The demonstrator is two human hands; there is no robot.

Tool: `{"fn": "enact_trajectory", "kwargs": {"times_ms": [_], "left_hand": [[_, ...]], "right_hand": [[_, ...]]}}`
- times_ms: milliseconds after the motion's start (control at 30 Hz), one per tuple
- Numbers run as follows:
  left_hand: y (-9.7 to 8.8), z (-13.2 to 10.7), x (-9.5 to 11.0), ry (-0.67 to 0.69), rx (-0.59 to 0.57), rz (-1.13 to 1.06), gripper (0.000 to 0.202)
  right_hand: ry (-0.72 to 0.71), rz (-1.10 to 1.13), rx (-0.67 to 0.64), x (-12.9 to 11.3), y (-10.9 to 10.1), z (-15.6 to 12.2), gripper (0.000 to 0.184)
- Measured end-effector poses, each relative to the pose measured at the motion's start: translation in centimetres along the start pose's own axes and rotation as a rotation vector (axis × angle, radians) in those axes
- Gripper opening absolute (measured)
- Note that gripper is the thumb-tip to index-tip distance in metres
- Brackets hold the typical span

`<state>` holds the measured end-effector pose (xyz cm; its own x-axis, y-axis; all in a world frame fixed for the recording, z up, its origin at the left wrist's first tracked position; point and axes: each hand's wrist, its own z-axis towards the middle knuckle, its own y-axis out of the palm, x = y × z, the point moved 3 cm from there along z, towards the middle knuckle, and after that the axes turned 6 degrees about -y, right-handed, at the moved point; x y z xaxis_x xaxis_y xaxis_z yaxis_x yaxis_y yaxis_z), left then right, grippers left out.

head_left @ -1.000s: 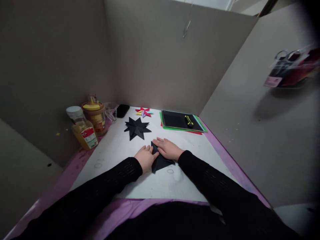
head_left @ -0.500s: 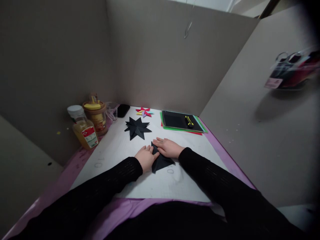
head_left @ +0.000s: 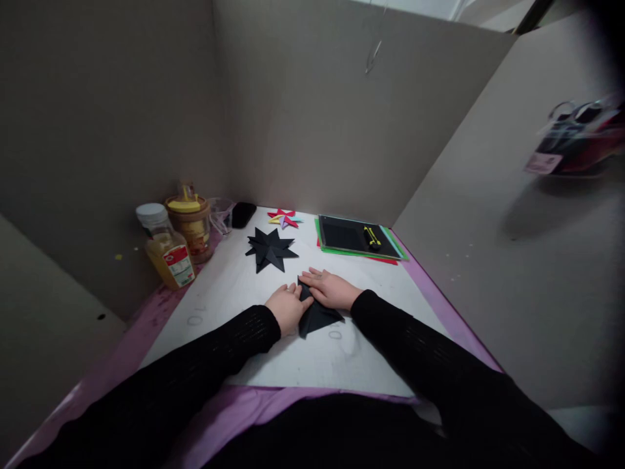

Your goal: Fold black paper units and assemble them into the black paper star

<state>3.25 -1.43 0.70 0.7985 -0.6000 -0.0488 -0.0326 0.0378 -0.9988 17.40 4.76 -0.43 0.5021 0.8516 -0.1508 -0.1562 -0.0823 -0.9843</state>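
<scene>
A folded piece of black paper (head_left: 316,316) lies flat on the white table top (head_left: 303,358), pointed towards the wall. My left hand (head_left: 287,307) rests on its left edge with the fingers curled down onto the paper. My right hand (head_left: 329,288) lies flat over its upper part, fingers stretched out towards the left. Both sleeves are black. Just beyond the hands lies a finished black paper star (head_left: 271,248).
A small multicoloured paper star (head_left: 284,218) sits near the back wall. A stack of coloured sheets (head_left: 359,238) with a yellow-and-black cutter (head_left: 372,237) lies at the back right. A juice bottle (head_left: 166,247), a jar (head_left: 189,225) and a black object (head_left: 241,214) stand at the left. Cardboard walls enclose the table.
The hands and paper have stayed almost still; only the view has shifted slightly.
</scene>
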Motion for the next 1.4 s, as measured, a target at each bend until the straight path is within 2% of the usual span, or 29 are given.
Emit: {"fn": "enact_trajectory", "kwargs": {"times_ms": [267, 433, 567, 733, 933, 1067, 1200, 1400], "left_hand": [[0.0, 0.1, 0.1, -0.013, -0.001, -0.022, 0.043], [-0.2, 0.1, 0.2, -0.008, -0.002, -0.007, 0.046], [-0.8, -0.1, 0.4, -0.006, -0.013, 0.006, 0.041], [-0.7, -0.1, 0.3, -0.001, -0.012, 0.007, 0.044], [0.0, 0.0, -0.1, 0.000, -0.009, 0.005, 0.051], [-0.3, 0.0, 0.0, 0.000, -0.014, 0.004, 0.048], [-0.6, -0.1, 0.2, -0.008, -0.011, 0.009, 0.046], [-0.6, -0.1, 0.1, 0.013, -0.029, 0.026, 0.048]], "right_hand": [[-0.024, -0.026, -0.021, 0.1, 0.0, 0.5, 0.048], [0.002, -0.125, -0.059, -0.4, -0.3, 0.9, 0.046], [0.029, -0.211, -0.107, -0.9, -0.8, 1.9, 0.043], [0.059, -0.265, -0.100, -0.7, -1.3, 3.1, 0.037], [0.171, -0.008, -0.033, 1.8, -1.2, 1.9, 0.044], [0.076, 0.081, 0.040, 1.5, -1.2, 0.8, 0.044], [-0.008, 0.021, 0.014, 0.4, -1.0, 0.8, 0.044], [0.033, -0.205, -0.040, -0.5, -1.1, 1.9, 0.041]]}}
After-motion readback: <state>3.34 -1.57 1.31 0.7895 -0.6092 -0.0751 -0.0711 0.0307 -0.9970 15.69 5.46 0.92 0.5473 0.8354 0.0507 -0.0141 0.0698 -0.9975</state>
